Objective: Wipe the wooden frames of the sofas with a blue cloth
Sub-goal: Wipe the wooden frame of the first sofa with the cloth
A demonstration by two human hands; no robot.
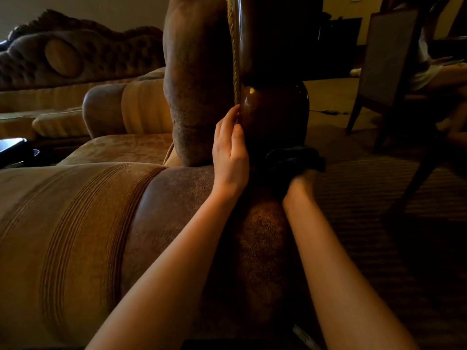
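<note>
A glossy dark wooden frame (275,109) runs up the side of a tan sofa (75,210), edged by a twisted rope trim (235,59). My left hand (230,152) rests against the frame's left edge, its fingertips touching the rope trim. A dark blue cloth (293,160) is bunched low against the frame, and my right hand (300,183) grips it; the cloth hides most of that hand's fingers.
A second sofa with a carved wooden crest (83,24) stands at the back left. Wooden chairs (386,66) stand on the striped carpet (366,198) at the right. A dark flat object (12,147) lies at the left edge.
</note>
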